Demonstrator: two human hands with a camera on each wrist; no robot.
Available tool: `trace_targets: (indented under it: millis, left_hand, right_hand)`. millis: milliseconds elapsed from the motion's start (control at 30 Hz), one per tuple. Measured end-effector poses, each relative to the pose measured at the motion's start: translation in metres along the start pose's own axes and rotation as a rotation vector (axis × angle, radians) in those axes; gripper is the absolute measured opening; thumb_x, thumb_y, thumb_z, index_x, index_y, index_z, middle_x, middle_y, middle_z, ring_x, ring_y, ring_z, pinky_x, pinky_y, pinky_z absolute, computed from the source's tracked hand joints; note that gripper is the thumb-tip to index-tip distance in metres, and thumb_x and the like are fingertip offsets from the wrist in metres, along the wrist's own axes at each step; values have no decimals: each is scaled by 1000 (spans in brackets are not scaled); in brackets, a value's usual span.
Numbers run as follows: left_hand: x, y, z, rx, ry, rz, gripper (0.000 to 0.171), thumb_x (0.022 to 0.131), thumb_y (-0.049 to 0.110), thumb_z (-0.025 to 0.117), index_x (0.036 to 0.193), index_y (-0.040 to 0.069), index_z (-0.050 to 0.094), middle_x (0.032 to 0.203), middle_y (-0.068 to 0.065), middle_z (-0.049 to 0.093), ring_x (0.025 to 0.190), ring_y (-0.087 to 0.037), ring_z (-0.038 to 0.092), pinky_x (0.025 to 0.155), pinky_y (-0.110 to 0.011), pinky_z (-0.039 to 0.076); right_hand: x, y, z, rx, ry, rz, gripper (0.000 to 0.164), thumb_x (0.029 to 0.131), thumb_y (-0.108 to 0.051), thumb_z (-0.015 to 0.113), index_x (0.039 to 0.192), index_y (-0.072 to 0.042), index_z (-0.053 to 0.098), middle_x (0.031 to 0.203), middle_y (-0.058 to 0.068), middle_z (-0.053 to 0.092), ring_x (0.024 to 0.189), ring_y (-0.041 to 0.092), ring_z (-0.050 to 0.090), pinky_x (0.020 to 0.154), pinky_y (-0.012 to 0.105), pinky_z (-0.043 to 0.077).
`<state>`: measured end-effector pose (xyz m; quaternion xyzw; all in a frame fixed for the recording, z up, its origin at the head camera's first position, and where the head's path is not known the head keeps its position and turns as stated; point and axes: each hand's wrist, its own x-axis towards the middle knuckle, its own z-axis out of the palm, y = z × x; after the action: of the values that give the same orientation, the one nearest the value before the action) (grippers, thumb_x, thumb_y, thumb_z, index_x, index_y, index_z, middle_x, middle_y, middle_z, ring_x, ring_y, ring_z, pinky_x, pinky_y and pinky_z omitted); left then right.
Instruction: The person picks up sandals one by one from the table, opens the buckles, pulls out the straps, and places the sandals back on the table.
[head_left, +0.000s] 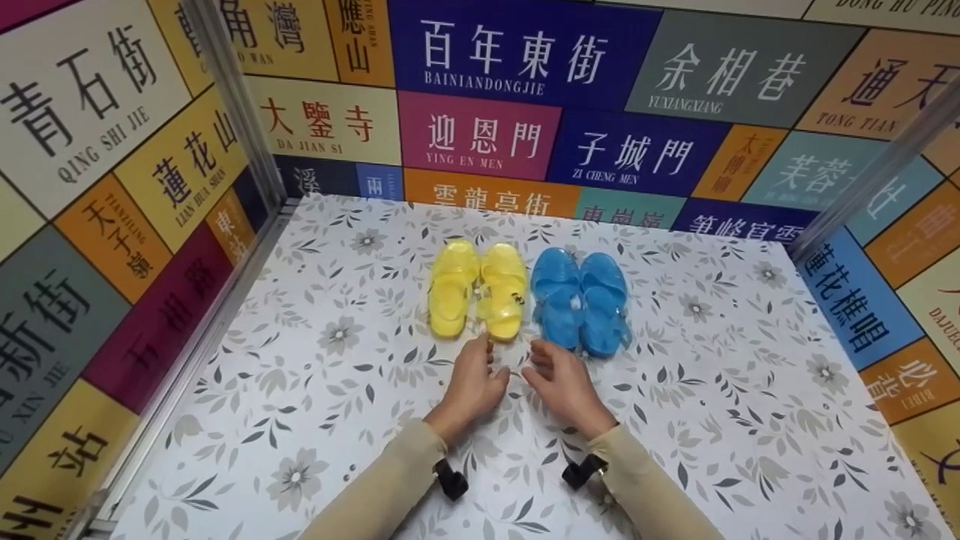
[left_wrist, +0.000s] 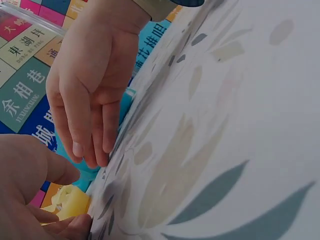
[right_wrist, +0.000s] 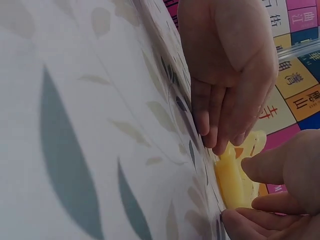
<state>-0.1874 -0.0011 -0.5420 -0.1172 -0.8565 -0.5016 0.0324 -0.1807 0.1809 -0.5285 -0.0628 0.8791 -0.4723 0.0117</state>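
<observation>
A pair of yellow sandals point(head_left: 451, 289) lies side by side on the patterned tabletop, toes away from me. Just right of it lies a pair of blue sandals point(head_left: 557, 296), set the same way. My left hand point(head_left: 472, 382) rests at the heel end of the right-hand yellow sandal, its fingers loosely bent and holding nothing. Facing it, my right hand point(head_left: 564, 381) is near the heels of the blue sandals, also with nothing in it. In the right wrist view a yellow sandal point(right_wrist: 231, 180) shows beyond both hands.
The tabletop point(head_left: 345, 420) has a grey leaf and flower print. Panels with Chinese street names point(head_left: 480, 135) stand behind it and along both sides. A metal frame post point(head_left: 244, 105) rises at the back left corner. Each wrist wears a black strap device point(head_left: 450, 480).
</observation>
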Motion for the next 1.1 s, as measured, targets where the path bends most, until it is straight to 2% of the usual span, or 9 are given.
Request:
trace_targets:
  millis: [133, 333, 533, 700, 800, 933, 1100]
  left_hand:
    - [-3, 3, 3, -3, -9, 10, 54, 90, 4, 70, 138, -14, 51, 116, -23, 60, 103, -34, 63, 87, -44, 57]
    - [-4, 10, 12, 2, -23, 65, 52, 87, 3, 70, 135, -11, 55, 113, -22, 63, 99, -33, 63, 85, -43, 56]
    - [5, 19, 23, 58, -77, 52, 53, 90, 8, 72, 137, -11, 56, 125, -24, 66, 116, -37, 64, 102, -49, 53]
    - [14, 26, 34, 137, -111, 69, 56, 91, 10, 73, 138, -13, 54, 130, -27, 66, 125, -40, 62, 111, -50, 47]
    - [19, 30, 42, 140, -128, 45, 61, 92, 11, 73, 143, -15, 50, 136, -29, 63, 131, -41, 59, 115, -48, 44]
    - [25, 34, 50, 76, -128, -22, 70, 94, 11, 72, 150, -16, 40, 143, -30, 58, 136, -41, 55, 118, -47, 42]
    - [33, 35, 56, 17, -86, -39, 74, 92, 9, 73, 152, -15, 37, 143, -31, 58, 133, -41, 58, 115, -47, 46]
  right_hand:
    - [-9, 7, -8, -7, 24, -15, 47, 97, -4, 73, 140, 8, 59, 135, 25, 66, 120, 37, 69, 99, 46, 58]
    - [-17, 16, -24, -29, 106, -23, 41, 95, -6, 76, 133, 7, 64, 129, 23, 69, 115, 37, 70, 97, 47, 59]
    - [-13, 24, -35, -54, 198, 42, 43, 94, -7, 76, 132, 8, 64, 127, 24, 69, 116, 38, 70, 98, 47, 59]
    - [-11, 32, -35, -45, 226, 76, 49, 93, -4, 76, 136, 11, 58, 129, 27, 68, 118, 39, 69, 99, 45, 58]
    - [-12, 35, -34, -36, 233, 88, 55, 93, -4, 75, 141, 12, 54, 132, 28, 66, 119, 38, 69, 100, 44, 58]
    - [-11, 36, -34, -36, 228, 82, 61, 94, -5, 73, 146, 15, 47, 136, 31, 64, 121, 39, 68, 102, 45, 57]
    - [-10, 33, -34, -42, 213, 75, 67, 94, -4, 72, 150, 16, 42, 137, 33, 62, 123, 41, 67, 103, 46, 56]
